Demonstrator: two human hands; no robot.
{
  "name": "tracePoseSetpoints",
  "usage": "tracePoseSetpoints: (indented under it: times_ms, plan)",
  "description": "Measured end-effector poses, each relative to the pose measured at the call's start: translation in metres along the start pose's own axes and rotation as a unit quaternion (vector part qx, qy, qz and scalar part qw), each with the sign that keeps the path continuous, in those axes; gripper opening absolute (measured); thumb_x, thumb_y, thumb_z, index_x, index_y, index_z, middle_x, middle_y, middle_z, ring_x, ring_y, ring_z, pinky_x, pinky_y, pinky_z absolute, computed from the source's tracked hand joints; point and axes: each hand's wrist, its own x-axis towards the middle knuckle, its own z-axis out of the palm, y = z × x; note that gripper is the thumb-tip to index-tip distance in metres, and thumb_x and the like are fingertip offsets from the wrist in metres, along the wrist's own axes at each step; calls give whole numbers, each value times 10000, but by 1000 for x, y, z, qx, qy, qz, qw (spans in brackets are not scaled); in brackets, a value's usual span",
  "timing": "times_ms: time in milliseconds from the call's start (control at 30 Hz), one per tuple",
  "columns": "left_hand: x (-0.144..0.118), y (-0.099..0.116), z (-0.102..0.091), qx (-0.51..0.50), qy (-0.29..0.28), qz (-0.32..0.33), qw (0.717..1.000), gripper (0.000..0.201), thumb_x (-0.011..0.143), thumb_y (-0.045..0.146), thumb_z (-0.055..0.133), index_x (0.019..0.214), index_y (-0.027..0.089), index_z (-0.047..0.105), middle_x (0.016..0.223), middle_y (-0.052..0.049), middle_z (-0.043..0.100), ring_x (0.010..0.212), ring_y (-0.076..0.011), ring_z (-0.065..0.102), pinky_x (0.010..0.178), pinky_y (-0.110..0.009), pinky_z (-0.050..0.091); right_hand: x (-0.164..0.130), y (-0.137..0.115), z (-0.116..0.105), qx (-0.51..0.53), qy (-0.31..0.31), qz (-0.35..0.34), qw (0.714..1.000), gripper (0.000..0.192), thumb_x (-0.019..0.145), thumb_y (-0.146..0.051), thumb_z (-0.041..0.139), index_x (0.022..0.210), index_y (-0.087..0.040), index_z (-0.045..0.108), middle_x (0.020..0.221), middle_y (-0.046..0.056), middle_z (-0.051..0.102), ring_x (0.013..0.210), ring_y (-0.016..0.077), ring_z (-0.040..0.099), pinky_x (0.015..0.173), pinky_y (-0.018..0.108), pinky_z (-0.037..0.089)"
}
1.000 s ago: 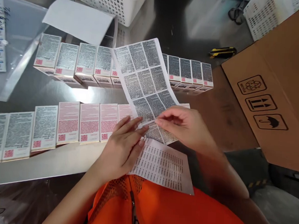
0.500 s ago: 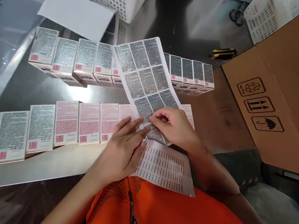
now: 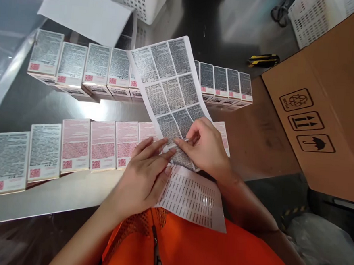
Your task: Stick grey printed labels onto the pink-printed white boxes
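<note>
Standing over the steel counter, I see a big cardboard carton leaning in at the right edge, two perforated white baskets along the far edge, and two rows of small printed boxes: a far row running toward the carton and a near row close to the near edge. Above them the person holds a label sheet that rises slanted from the near edge toward the far row, its lower end draped over a second printed sheet lying at the near edge against the orange vest. The left hand lies flat with fingers extended, pressing the sheet's lower part down; the right hand is closed in a narrow pinch on one label at the sheet's lower right, thumb and forefinger meeting on its corner. The risk I judge here is a torn or creased label if the pinch lifts too steeply while the left hand pins the backing. A peeled label could also fold onto itself or catch a neighbour. The loose upper half of the sheet could sag onto the far row and nudge those boxes out of line. A yellow utility knife lies well apart, near the carton.
</note>
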Motion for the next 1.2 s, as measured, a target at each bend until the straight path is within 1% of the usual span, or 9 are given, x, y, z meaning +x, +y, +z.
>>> tracePoseSetpoints:
  times_ms: [67, 133, 200, 300, 467, 700, 867, 1033, 1200]
  plan:
    - [0, 1, -1, -6, -3, -6, 1000, 253, 952, 142, 456, 1122, 116, 642, 1207, -77, 714, 1393, -224, 424, 1210, -461, 233, -4, 5, -4, 75, 16, 4, 997, 288, 736, -247, 778, 771, -205, 496, 784, -36, 540, 580, 88, 490, 531, 237, 412]
    - [1, 2, -2, -12, -6, -11, 1000, 269, 954, 143, 451, 1141, 118, 642, 1196, -76, 718, 1394, -219, 422, 1212, -458, 232, -12, 4, -10, 116, -15, -11, 993, 188, 797, -265, 742, 817, -199, 567, 815, -26, 546, 606, 86, 513, 523, 220, 426]
    - [1, 3, -3, -18, -10, -15, 1000, 293, 954, 145, 448, 1175, 121, 639, 1178, -74, 724, 1394, -216, 424, 1211, -461, 234, -23, 0, -17, 102, -68, -53, 991, 79, 848, -253, 699, 896, -205, 658, 847, -9, 580, 639, 92, 551, 544, 217, 454]
    - [2, 3, -3, -21, -9, -22, 999, 331, 958, 147, 437, 1233, 125, 621, 1184, -71, 721, 1394, -214, 426, 1207, -470, 241, -37, -8, -23, 49, -117, -124, 984, 147, 895, -246, 651, 1032, -220, 696, 873, 11, 639, 683, 110, 601, 601, 233, 499]
    - [0, 2, -2, -18, -7, -24, 1000, 373, 972, 153, 412, 1305, 117, 576, 1167, -65, 725, 1405, -203, 409, 1210, -468, 237, -43, -14, -24, -29, -123, -179, 976, 149, 952, -218, 552, 988, -205, 695, 890, 29, 681, 800, 145, 642, 709, 266, 510]
    - [1, 2, -4, -14, -24, -22, 999, 355, 977, 155, 412, 1267, 87, 605, 1218, -83, 705, 1420, -199, 383, 1227, -443, 203, -37, -15, -25, -43, -164, -183, 969, 143, 983, -271, 537, 1007, -210, 664, 926, 24, 670, 820, 142, 635, 736, 265, 494]
    - [2, 3, -5, -16, -30, -24, 999, 333, 978, 155, 414, 1234, 108, 622, 1224, -72, 704, 1416, -200, 387, 1225, -448, 207, -39, -17, -24, -64, -157, -193, 967, 147, 993, -254, 516, 930, -195, 635, 877, 20, 650, 814, 144, 617, 725, 270, 477]
    - [2, 3, -5, -13, -28, -20, 999, 310, 970, 153, 425, 1208, 117, 621, 1202, -77, 711, 1412, -204, 394, 1220, -448, 215, -45, -21, -24, -132, -145, -255, 947, 204, 995, -186, 453, 925, -172, 644, 909, 67, 674, 814, 187, 609, 725, 323, 486]
    - [2, 2, -5, -11, -27, -16, 999, 244, 967, 150, 430, 1082, 144, 646, 1230, -65, 702, 1409, -204, 399, 1220, -445, 214, -44, -21, -25, -150, -163, -301, 928, 245, 996, -136, 411, 942, -135, 651, 904, 92, 680, 819, 198, 614, 715, 326, 493]
